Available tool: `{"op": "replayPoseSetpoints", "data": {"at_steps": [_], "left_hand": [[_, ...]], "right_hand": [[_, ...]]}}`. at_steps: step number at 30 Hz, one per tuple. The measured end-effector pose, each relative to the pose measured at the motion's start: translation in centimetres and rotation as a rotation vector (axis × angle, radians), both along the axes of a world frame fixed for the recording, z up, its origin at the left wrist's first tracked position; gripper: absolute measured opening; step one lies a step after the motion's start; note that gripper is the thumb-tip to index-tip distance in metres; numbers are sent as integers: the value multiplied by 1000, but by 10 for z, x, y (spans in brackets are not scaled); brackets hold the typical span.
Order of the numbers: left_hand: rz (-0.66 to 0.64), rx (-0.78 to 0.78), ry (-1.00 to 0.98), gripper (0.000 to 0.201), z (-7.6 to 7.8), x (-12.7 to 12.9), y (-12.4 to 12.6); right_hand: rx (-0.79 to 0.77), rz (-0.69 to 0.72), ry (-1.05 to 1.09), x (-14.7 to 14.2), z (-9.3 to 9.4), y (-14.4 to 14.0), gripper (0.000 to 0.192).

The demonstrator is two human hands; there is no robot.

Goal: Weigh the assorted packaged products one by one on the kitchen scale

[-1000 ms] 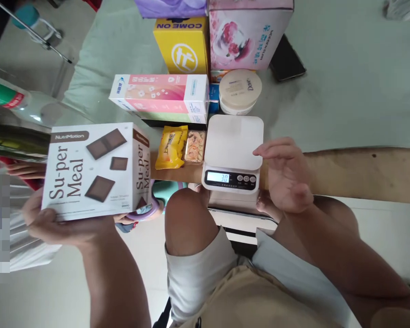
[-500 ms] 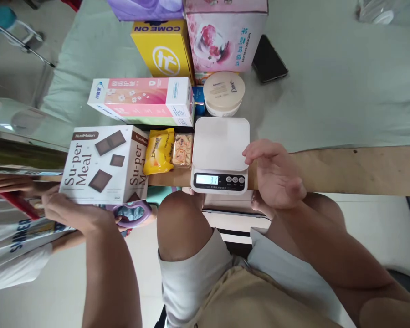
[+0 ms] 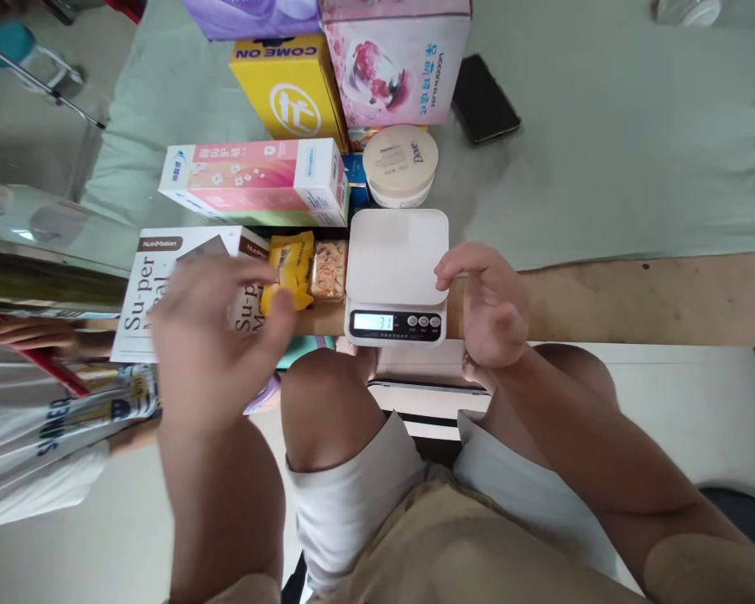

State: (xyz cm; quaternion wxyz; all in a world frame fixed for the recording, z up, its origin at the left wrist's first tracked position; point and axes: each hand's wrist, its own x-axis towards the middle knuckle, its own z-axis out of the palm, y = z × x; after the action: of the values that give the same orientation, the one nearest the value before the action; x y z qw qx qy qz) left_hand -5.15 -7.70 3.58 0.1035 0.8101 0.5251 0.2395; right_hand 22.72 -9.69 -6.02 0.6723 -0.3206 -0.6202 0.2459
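A white kitchen scale (image 3: 398,256) with a lit display lies flat, nothing on its plate. My right hand (image 3: 494,310) is at the scale's right edge, palm up and fingers curved. It is open and holds nothing; I cannot tell whether its fingertip touches the scale. Blurred by motion, my left hand (image 3: 210,335) is over the white Su-per Meal box (image 3: 148,294) and covers much of its front. Its thumb and fingers are apart around empty air, close to a yellow snack packet (image 3: 294,268). A small wrapped nut bar (image 3: 328,270) sits between packet and scale.
Behind stand a pink-and-white carton (image 3: 252,176), a yellow box (image 3: 295,96), a pink glass box (image 3: 396,71) and a round Dove tub (image 3: 401,164). A black phone (image 3: 486,99) lies on the green sheet. Another person's hand (image 3: 34,333) is at the left, by a red object.
My left hand has left the lower left edge of the Su-per Meal box and moved right and up, across its front. My right hand stays beside the scale. The view has shifted slightly.
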Motion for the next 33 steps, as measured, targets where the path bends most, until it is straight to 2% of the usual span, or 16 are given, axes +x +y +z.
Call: {"op": "replayPoseSetpoints", "data": {"at_steps": [2, 5, 7, 10, 15, 19, 23, 25, 27, 31, 33], "left_hand": [[-57, -85, 253, 27, 4, 23, 17], [-104, -234, 553, 53, 2, 48, 38], [-145, -275, 669, 66, -4, 50, 49], [-194, -273, 757, 75, -10, 41, 62], [-264, -266, 788, 66, -3, 33, 72], [-171, -303, 773, 69, 17, 28, 65], [-84, -197, 670, 79, 41, 27, 48], [-101, -175, 596, 85, 47, 43, 42], [-172, -236, 555, 83, 47, 70, 40], [-268, -324, 475, 59, 37, 116, 49], [-321, -383, 402, 66, 32, 120, 55]], "right_hand": [[-5, -15, -4, -2, 1, 4, 48], [-19, -30, -23, -3, 3, 8, 47], [-21, -21, -26, -2, 5, 8, 45], [-17, 1, -18, 0, 9, 7, 44], [15, 22, 16, 0, 9, 8, 45], [-17, 11, 8, 2, 5, 8, 46], [-78, -10, 3, 4, 4, 4, 44], [-98, -29, -2, 6, 4, 3, 43], [-121, -58, -6, 8, 3, 4, 42], [-171, -135, -6, 13, 0, 11, 44], [-201, -170, -13, 15, 0, 13, 46]]}}
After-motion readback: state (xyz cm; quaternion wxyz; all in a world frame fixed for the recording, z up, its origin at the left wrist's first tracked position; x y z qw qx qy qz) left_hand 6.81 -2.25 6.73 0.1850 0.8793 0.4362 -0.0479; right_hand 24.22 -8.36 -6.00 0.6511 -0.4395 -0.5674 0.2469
